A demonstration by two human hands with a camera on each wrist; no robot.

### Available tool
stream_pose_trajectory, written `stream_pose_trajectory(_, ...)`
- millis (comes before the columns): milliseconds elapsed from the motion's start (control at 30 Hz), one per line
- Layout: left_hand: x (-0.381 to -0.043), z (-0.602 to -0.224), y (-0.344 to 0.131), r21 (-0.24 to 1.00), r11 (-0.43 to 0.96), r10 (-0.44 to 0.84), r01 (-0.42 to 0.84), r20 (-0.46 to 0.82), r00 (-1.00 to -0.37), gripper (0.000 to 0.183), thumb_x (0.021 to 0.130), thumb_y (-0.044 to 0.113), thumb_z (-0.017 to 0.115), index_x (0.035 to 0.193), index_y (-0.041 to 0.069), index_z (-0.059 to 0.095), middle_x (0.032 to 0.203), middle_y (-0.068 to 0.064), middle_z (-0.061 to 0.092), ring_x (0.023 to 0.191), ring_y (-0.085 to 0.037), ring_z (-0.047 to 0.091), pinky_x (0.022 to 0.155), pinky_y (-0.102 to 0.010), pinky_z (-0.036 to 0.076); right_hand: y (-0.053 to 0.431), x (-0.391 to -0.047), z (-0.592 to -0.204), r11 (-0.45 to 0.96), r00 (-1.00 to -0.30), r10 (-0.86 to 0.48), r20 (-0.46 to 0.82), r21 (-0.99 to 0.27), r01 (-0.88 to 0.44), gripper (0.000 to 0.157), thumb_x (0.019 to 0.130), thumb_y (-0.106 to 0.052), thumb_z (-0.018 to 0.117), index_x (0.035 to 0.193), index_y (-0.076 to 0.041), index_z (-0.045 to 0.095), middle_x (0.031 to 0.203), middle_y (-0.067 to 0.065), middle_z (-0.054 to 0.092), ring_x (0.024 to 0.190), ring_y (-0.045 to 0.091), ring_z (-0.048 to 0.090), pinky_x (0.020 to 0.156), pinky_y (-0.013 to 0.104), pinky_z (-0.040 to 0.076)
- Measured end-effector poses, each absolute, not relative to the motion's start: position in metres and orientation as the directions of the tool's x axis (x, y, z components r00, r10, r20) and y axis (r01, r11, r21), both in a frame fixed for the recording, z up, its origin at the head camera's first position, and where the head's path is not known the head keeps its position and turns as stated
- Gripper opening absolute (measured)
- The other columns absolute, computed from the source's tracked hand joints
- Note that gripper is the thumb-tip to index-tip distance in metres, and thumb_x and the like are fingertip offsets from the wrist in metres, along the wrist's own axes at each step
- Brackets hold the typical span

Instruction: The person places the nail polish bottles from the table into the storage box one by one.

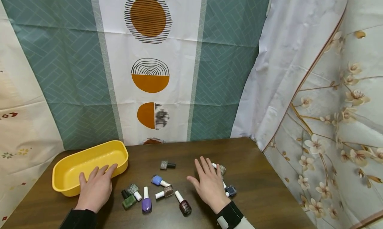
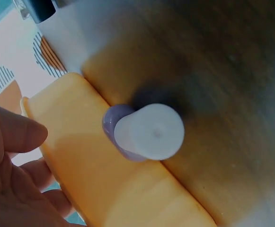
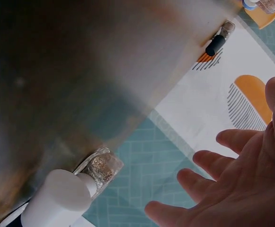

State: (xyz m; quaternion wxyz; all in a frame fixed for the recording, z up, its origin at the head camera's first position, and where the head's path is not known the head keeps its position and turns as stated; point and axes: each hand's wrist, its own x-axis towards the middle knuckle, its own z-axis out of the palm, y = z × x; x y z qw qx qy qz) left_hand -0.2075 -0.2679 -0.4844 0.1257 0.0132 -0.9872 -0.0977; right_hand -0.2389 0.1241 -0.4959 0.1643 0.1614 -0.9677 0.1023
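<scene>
My left hand (image 1: 95, 190) hovers over the near side of a yellow plastic basin (image 1: 67, 171), fingers loosely spread and holding nothing. Just right of it lie a green nail polish bottle (image 1: 129, 202), a glitter one (image 1: 133, 189) and a purple nail polish bottle (image 1: 146, 205) with a white cap (image 2: 156, 132). Flat above the table, my right hand (image 1: 209, 187) has its fingers spread and nothing in it. Beside it are a glitter nail polish bottle (image 3: 102, 170) and a dark blue one (image 1: 231, 190), partly hidden by the hand. A dark red bottle (image 1: 185, 207) lies left of that wrist.
Between the hands lie a blue bottle (image 1: 156, 180) and a glitter bottle (image 1: 168, 190), with a black-capped glitter bottle (image 1: 164, 165) farther back. The brown table (image 1: 257, 169) meets a patterned curtain (image 1: 227, 72) behind and a floral one (image 1: 317, 175) at right.
</scene>
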Motion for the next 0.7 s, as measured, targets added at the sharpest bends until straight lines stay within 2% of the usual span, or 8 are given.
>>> stream_pose_trajectory(233, -0.213, -0.487, -0.267, 0.211, 0.977, -0.036, 0.023, 0.272, -0.962, 0.047, 0.089, 0.001, 0.062, 0.136, 0.005, 0.057, 0.128, -0.028, 0.058, 0.121, -0.057, 0.041, 0.099, -0.079, -0.004, 0.126, -0.239, -0.498, 0.927, -0.890, -0.276, 0.364, -0.143, -0.347, 0.075, 0.097, -0.066, 0.042, 0.155, -0.018, 0.040, 0.160, 0.010, 0.032, 0.147, 0.034, 0.028, 0.111, 0.065, 0.015)
stream_pose_trajectory(700, -0.222, -0.489, -0.250, 0.207, 0.977, -0.020, 0.045, 0.303, -0.953, 0.045, 0.088, -0.001, 0.062, 0.131, 0.009, 0.062, 0.127, -0.024, 0.060, 0.119, -0.054, 0.045, 0.099, -0.079, -0.003, 0.127, -0.235, -0.500, 0.923, -0.883, -0.277, 0.379, -0.151, -0.354, 0.074, 0.097, -0.066, 0.040, 0.154, -0.019, 0.041, 0.158, 0.011, 0.035, 0.146, 0.034, 0.029, 0.110, 0.065, 0.019)
